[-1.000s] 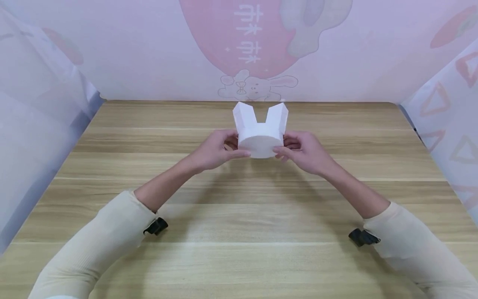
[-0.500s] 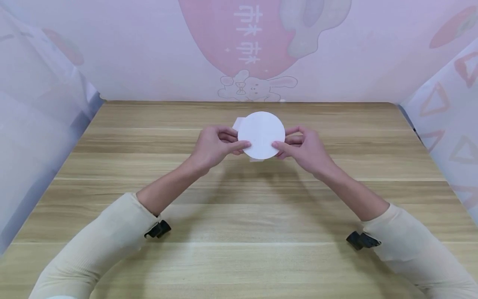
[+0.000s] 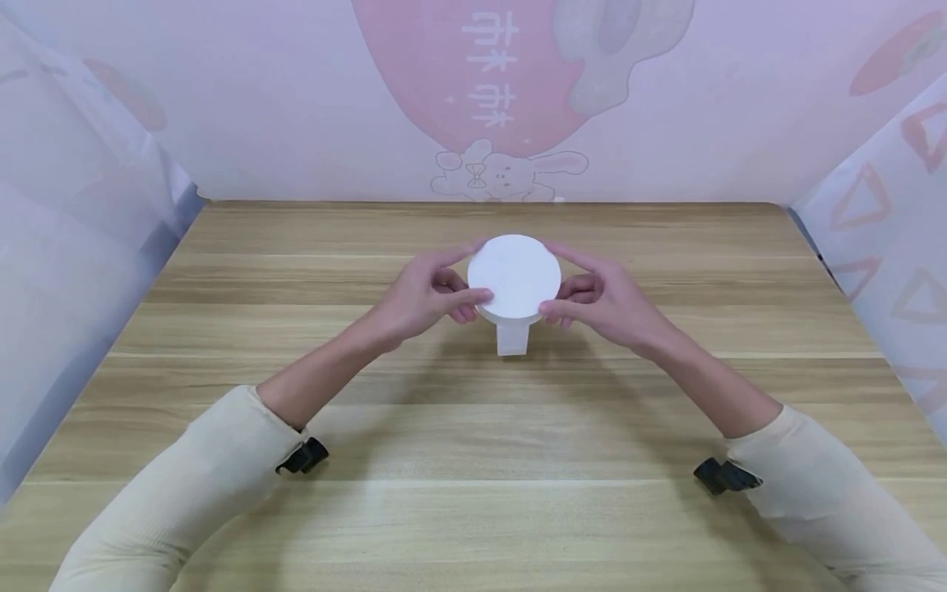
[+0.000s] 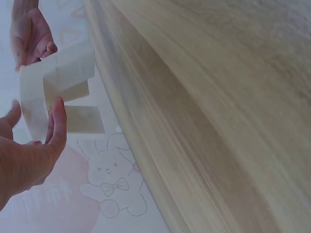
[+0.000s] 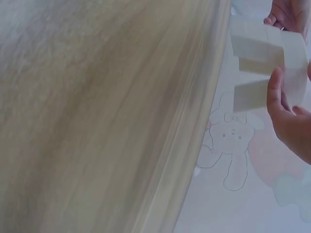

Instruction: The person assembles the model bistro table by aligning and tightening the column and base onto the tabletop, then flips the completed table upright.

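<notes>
1. The white paper piece (image 3: 514, 275) is held above the counter (image 3: 473, 427), pinched at its round edge by the left hand (image 3: 425, 296) and the right hand (image 3: 607, 300).
2. The thin disc could be creased if the grip were tightened, or dropped if one side were released.
3. A flat round face is shown upward; folded rectangular flaps (image 4: 73, 73) hang beneath, one visible below the disc.

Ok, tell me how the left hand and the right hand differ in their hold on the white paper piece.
The left hand grips the white paper piece from its left side, the right hand from its right. The left thumb lies on the disc's left edge, the right thumb nearer its lower right. Shared: both pinch the rim, forefingers reaching over the far edge, above the wooden table.
</notes>
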A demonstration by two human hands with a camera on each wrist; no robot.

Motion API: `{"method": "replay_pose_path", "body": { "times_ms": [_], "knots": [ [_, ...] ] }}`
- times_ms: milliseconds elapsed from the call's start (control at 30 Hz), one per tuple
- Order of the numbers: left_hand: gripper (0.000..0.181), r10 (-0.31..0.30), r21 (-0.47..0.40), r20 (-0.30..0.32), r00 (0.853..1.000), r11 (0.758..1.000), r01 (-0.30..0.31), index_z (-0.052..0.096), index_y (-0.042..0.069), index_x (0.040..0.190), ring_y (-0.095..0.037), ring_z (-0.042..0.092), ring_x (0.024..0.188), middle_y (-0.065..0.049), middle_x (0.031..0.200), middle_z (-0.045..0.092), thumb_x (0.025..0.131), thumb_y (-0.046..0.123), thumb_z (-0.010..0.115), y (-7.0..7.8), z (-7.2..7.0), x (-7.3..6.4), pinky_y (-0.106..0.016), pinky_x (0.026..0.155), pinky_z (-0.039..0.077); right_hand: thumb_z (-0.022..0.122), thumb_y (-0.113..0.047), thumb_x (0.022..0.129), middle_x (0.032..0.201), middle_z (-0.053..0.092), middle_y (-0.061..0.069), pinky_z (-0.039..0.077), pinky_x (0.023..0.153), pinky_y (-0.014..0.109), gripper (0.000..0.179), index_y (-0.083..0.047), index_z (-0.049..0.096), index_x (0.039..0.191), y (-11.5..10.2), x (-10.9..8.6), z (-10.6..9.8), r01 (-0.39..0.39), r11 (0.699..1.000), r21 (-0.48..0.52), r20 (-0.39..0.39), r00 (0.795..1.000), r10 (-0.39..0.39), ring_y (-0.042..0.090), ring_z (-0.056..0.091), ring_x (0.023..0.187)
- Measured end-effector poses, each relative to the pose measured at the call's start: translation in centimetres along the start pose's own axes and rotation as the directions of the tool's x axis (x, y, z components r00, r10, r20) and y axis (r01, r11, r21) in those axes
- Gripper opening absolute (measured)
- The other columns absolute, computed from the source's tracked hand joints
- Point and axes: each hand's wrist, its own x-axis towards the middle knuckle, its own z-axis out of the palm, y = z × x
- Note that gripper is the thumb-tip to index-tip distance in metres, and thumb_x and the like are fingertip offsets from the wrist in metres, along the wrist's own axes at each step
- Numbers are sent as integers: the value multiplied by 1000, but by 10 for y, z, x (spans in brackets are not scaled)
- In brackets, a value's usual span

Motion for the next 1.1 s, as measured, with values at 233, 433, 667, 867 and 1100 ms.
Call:
{"method": "replay_pose_path", "body": {
  "times_ms": [233,433,667,867,1100],
  "knots": [
    [84,-72,29,57,996,997,71,37,18,146,-44,64,78,-22,81,65,75,13,81,-3,-2,-3,-48,72,56,77,-10,78,90,67,26,56,70,47,76,-19,41,144,4,-1,-2,-91,996,-7,34,995,92,38,67,78],
    [80,-107,5,65,992,994,107,39,18,145,-46,63,78,-28,84,64,76,11,80,-10,-1,-2,-52,74,54,77,-12,78,89,66,31,56,69,50,75,-18,41,144,10,0,1,-128,992,13,48,991,127,39,66,74],
    [79,-120,-1,91,989,993,121,38,18,145,-48,62,78,-30,85,64,77,11,79,-18,-1,-1,-52,75,54,78,-12,78,90,69,24,56,68,49,76,-17,40,144,15,0,4,-161,987,29,51,986,159,44,66,78],
    [80,-111,25,115,987,994,109,36,19,147,-47,62,79,-28,86,63,79,12,77,-20,-1,1,-51,74,55,77,-12,79,90,69,24,56,67,49,76,-16,38,145,14,0,3,-155,988,1,58,986,154,39,68,76],
    [76,-98,79,155,983,993,86,32,18,148,-43,64,82,-28,95,62,84,19,73,-20,-6,-1,-49,74,55,70,-17,86,93,68,24,56,68,50,70,-15,35,147,17,-1,-6,-97,987,-126,104,988,111,41,67,78]
  ]
}}
